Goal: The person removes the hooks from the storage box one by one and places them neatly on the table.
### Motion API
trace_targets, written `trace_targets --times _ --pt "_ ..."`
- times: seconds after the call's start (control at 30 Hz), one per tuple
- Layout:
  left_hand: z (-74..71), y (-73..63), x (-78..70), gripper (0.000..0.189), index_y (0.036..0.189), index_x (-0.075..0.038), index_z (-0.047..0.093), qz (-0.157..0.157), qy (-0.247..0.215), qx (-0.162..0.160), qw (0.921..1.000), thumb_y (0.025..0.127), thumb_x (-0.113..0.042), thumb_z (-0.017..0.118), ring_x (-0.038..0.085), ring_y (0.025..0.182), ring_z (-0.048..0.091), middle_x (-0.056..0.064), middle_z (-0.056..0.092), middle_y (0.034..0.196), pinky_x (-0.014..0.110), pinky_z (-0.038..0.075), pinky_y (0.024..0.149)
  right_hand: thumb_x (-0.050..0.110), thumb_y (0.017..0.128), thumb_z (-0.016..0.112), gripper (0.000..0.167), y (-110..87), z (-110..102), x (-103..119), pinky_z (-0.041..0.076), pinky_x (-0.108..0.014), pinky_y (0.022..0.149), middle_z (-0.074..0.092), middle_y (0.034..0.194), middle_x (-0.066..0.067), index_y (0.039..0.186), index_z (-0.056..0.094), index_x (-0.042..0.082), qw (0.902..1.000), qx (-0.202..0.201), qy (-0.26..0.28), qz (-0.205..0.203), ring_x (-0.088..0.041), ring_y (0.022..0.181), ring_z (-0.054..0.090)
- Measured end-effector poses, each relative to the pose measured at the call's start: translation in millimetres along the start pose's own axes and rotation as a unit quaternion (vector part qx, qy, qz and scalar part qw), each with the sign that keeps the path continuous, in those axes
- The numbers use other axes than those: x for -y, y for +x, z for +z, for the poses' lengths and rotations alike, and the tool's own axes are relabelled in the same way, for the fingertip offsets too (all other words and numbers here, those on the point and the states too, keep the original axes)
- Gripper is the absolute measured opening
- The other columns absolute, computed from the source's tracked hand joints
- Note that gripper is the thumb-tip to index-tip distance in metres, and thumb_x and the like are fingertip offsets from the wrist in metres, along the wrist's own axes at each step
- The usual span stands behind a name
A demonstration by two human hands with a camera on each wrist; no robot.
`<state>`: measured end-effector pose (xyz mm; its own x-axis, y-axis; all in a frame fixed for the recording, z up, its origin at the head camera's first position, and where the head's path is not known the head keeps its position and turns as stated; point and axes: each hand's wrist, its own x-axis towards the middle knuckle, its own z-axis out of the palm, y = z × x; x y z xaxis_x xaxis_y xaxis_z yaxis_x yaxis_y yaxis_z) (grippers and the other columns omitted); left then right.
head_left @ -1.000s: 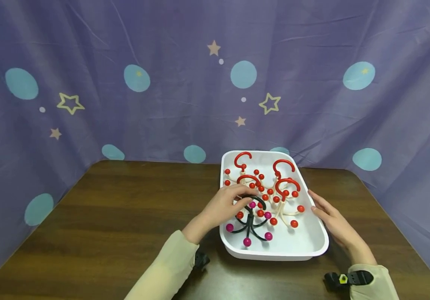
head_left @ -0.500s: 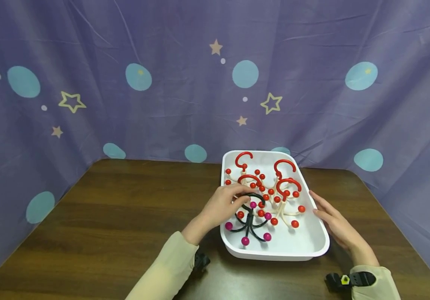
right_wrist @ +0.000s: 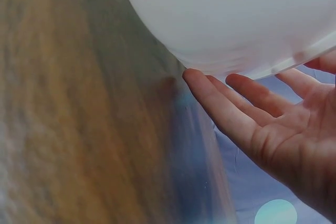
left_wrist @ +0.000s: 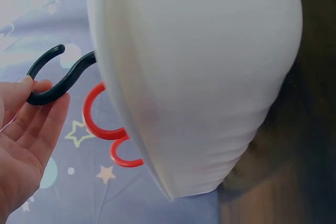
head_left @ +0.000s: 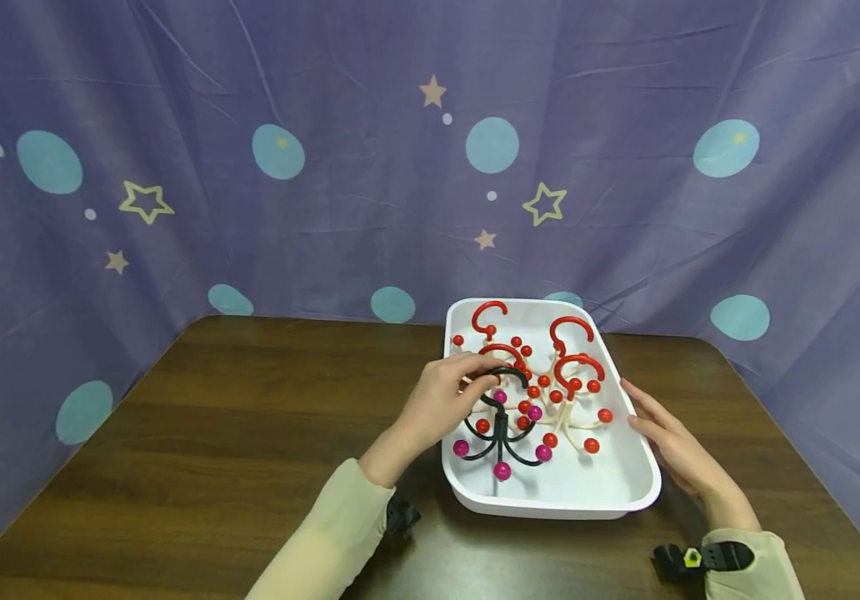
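My left hand (head_left: 441, 404) pinches the curved top of a black multi-armed hook hanger (head_left: 501, 427) with magenta balls on its arm ends. The left wrist view shows the black hook (left_wrist: 65, 83) between thumb and fingertips, its lower part hidden behind the tray wall (left_wrist: 210, 66). Inside the white tray (head_left: 550, 507), behind and right of it, lie several cream hangers with red hooks (head_left: 580, 358) and red balls (head_left: 591, 446). My right hand (head_left: 681, 454) rests its extended fingers against the tray's right side; the right wrist view shows those fingertips (right_wrist: 194, 77) at the outer wall.
The tray stands on a dark brown wooden table (head_left: 250, 433), right of its middle. Behind the table hangs a purple curtain (head_left: 362, 208) with stars and blue dots. Dark wrist cameras (head_left: 707, 557) are strapped at both sleeves.
My left hand has moved up a little with the black hanger, and its magenta balls have shifted slightly upward and turned. The right hand stays at the tray's side.
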<state>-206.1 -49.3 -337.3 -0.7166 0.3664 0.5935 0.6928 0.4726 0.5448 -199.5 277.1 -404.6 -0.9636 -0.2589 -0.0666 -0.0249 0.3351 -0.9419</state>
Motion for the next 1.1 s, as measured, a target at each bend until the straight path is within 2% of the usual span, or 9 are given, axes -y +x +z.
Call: trace_targets --times 0.13,0.3,0.5,0.67,0.8,0.9,1.1 --pt "-6.1 2.6 -4.9 0.022 0.106 -0.013 0.068 0.0 0.005 -0.011 0.9999 0.084 -0.015 0.064 0.006 0.08 0.061 -0.001 0.068 0.095 0.016 0.049 0.067 0.023 0.097 0.038 0.061 0.0 0.1 0.1 0.044 -0.036 0.088 0.012 0.146 -0.029 0.146 0.006 0.007 1.0 0.002 0.002 -0.001 -0.036 0.123 0.035" --pt "-15.1 6.4 -8.7 0.023 0.105 -0.011 0.068 0.012 0.005 -0.019 0.9997 0.082 -0.013 0.067 0.007 0.082 0.062 0.0 0.069 0.097 0.017 0.049 0.07 0.024 0.098 0.037 0.061 -0.2 0.1 1.4 0.044 -0.038 0.089 0.011 0.146 -0.029 0.146 0.005 0.007 1.0 0.005 0.003 -0.002 -0.039 0.124 0.033" --pt "-28.6 8.9 -8.8 0.02 0.103 -0.01 0.069 0.033 0.011 -0.042 0.9985 0.083 -0.01 0.066 0.005 0.071 0.057 0.0 0.068 0.092 0.017 0.048 0.063 0.022 0.098 0.037 0.06 0.4 -0.5 1.5 0.043 -0.039 0.09 0.01 0.147 -0.029 0.146 0.006 0.007 0.9999 0.006 0.005 -0.006 -0.042 0.125 0.03" --pt "-37.3 8.7 -6.0 0.019 0.102 -0.01 0.069 0.028 0.013 -0.057 0.9979 0.084 -0.011 0.065 0.004 0.062 0.049 0.0 0.065 0.084 0.017 0.043 0.055 0.022 0.098 0.036 0.06 0.2 -0.9 1.0 0.043 -0.043 0.09 0.009 0.146 -0.03 0.146 0.005 0.007 0.9999 0.009 0.01 -0.007 -0.043 0.125 0.03" --pt "-43.9 7.8 -5.3 0.018 0.102 -0.009 0.069 0.03 0.013 -0.069 0.9971 0.084 -0.01 0.065 0.005 0.061 0.048 -0.001 0.063 0.078 0.018 0.042 0.054 0.021 0.097 0.037 0.06 0.3 -0.3 0.1 0.043 -0.048 0.091 0.008 0.147 -0.029 0.146 0.005 0.007 0.9999 0.008 0.01 -0.004 -0.044 0.125 0.03" --pt "-48.7 7.9 -4.4 0.019 0.102 -0.01 0.069 0.03 0.015 -0.073 0.9967 0.084 -0.011 0.065 0.004 0.06 0.048 -0.002 0.063 0.078 0.018 0.042 0.054 0.021 0.097 0.036 0.06 0.0 0.0 -0.7 0.041 -0.053 0.092 0.006 0.147 -0.028 0.146 0.005 0.007 0.9999 0.007 0.012 -0.002 -0.047 0.126 0.026" --pt "-58.0 8.8 0.0 0.018 0.101 -0.01 0.069 0.023 0.022 -0.081 0.9962 0.084 -0.01 0.065 0.004 0.061 0.05 -0.002 0.065 0.082 0.019 0.043 0.054 0.023 0.098 0.037 0.061 -0.1 -0.2 -1.0 0.038 -0.053 0.095 0.003 0.149 -0.026 0.146 0.005 0.008 0.9999 0.006 0.015 0.001 -0.046 0.129 0.021"
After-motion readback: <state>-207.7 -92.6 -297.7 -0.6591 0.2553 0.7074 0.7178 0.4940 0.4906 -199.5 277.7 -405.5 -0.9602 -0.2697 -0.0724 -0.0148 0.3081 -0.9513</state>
